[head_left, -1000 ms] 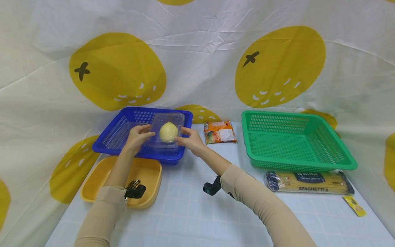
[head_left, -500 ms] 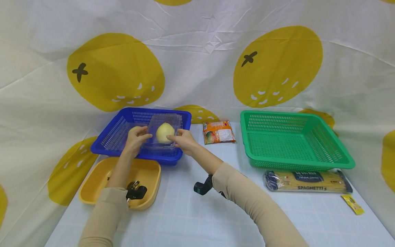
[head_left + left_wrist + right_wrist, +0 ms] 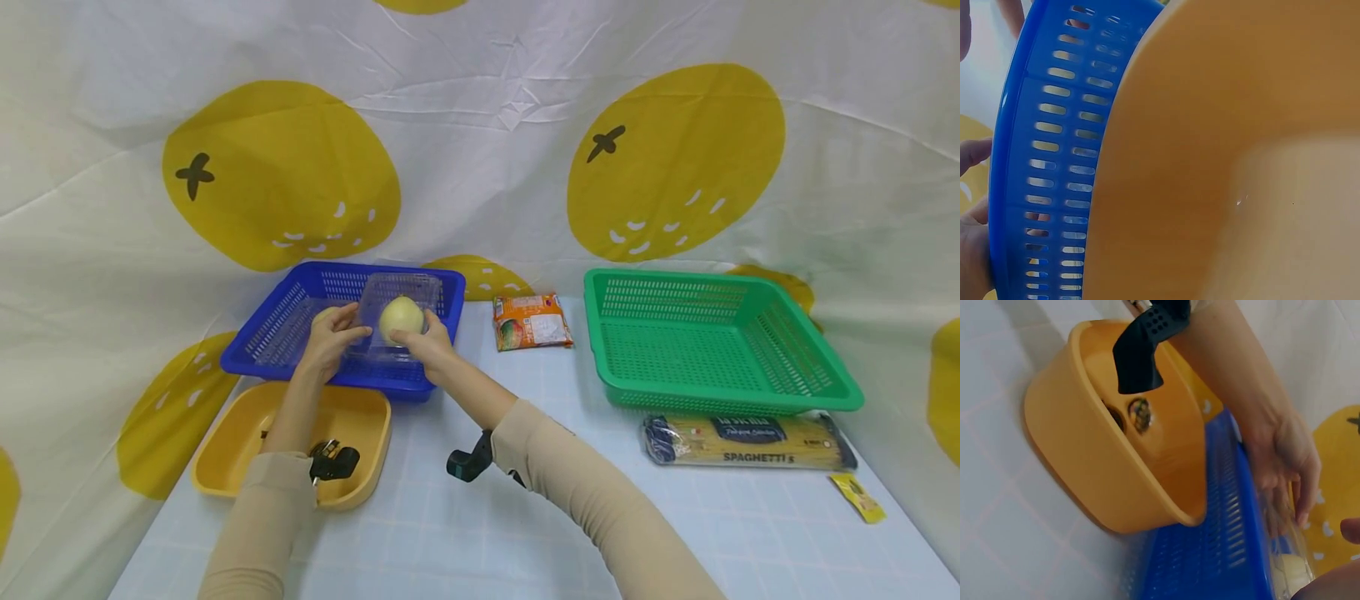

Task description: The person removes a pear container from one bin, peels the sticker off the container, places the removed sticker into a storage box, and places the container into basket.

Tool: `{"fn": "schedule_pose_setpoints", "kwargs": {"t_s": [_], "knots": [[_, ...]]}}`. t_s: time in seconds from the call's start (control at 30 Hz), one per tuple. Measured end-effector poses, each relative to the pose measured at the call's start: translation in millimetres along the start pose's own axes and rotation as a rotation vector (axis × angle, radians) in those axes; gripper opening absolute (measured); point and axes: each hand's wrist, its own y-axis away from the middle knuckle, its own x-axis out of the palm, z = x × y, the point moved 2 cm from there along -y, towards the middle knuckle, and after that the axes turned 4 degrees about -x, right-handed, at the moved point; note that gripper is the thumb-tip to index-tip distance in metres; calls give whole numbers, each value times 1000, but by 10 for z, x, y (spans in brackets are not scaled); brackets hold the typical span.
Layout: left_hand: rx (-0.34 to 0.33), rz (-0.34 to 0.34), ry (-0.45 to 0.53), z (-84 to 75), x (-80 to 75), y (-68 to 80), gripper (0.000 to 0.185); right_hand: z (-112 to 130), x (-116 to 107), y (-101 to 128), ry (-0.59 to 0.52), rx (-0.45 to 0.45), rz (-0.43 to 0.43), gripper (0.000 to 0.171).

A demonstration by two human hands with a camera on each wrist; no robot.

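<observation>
A clear plastic box with its lid raised sits over the right part of the blue basket. A pale yellow onion, round with a small tip, is at the box. My right hand grips it, thumb across its front and fingers at its right side. My left hand holds the left edge of the box between thumb and fingers. Behind the left hand shows part of another pale yellow round thing. The right wrist view shows the left hand beside the clear plastic, with the onion partly hidden.
An orange-yellow tub with small dark and shiny objects stands before the blue basket. An orange packet lies at the back. To the right are a green basket, a spaghetti pack and a small yellow sachet.
My right hand has moved left from the box's right edge onto the onion. The left hand stays at the box's left edge, and the onion has shifted slightly left.
</observation>
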Motion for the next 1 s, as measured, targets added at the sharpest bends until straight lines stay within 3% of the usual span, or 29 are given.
{"fn": "schedule_pose_setpoints", "kwargs": {"t_s": [0.37, 0.87, 1.0], "knots": [[8, 10, -69, 43, -20, -29, 73, -54, 84, -22, 81, -23, -24, 89], [-32, -17, -190, 53, 1, -31, 72, -85, 119, -36, 77, 41, -41, 93], [-40, 3, -223, 70, -8, -44, 71, -81, 125, -29, 97, 87, -29, 94]]}}
